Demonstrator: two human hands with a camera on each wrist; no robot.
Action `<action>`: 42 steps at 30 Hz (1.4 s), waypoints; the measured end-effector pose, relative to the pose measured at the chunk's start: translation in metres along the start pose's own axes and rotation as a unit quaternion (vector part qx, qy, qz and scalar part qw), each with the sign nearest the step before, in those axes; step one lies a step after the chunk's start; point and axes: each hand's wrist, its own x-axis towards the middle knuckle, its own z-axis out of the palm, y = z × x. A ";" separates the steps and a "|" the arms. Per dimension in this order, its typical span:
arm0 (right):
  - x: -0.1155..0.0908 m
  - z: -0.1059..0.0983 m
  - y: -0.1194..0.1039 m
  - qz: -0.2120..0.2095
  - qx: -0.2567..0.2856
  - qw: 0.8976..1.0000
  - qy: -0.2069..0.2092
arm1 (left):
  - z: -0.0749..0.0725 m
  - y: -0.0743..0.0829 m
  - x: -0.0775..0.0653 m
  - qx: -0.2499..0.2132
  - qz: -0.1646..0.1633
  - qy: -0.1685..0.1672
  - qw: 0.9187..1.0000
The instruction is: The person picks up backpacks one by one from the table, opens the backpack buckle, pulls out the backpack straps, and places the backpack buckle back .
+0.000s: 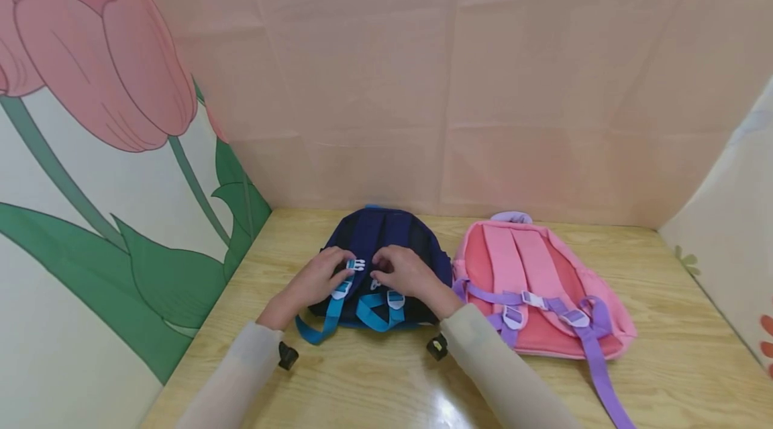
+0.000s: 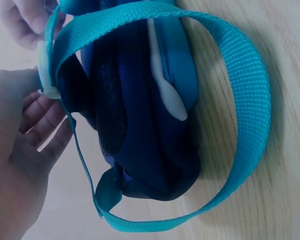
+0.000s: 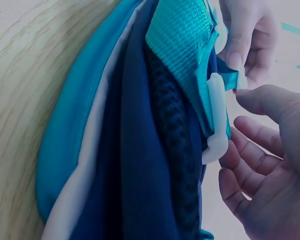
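On the wood-grain tabletop (image 1: pixel 374 382) | navy backpack (image 1: pixel 431 248), shoulder straps (image 1: pixel 364 231) uppermost, lies just beside a pink backpack (image 1: pixel 561 248) | left hand (image 1: pixel 315 278) pinches a white pronged buckle half (image 1: pixel 359 265) on teal webbing (image 1: pixel 333 315), over the navy backpack | right hand (image 1: pixel 410 272) loosely curved, its grasp parted, gripping nothing, near that buckle half

Screened-off tabletop booth, indoors by the look of it — home, shop or studio, cannot tell. Creased pinkish-beige sheet (image 1: pixel 483 80) forms the back, fold lines in a rough grid. Left panel (image 1: pixel 102 170) printed with oversized pink tulips (image 1: pixel 105 60); paler right panel (image 1: pixel 725 234) carries small plant motifs. Wood-grain tabletop (image 1: pixel 362 375) between them — glossy, one bright reflection near the front.
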 end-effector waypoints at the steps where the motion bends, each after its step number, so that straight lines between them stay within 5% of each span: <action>1: 0.000 0.000 -0.001 -0.001 0.003 1.000 0.001 | 0.000 0.000 0.000 0.000 0.001 0.000 1.000; 35: 0.010 0.013 -0.009 0.011 0.029 1.000 0.003 | 0.005 0.001 0.001 0.000 0.005 -0.001 1.000; 42: 0.010 0.015 -0.009 0.015 0.041 0.999 0.004 | 0.005 0.001 0.001 -0.015 -0.019 -0.001 1.000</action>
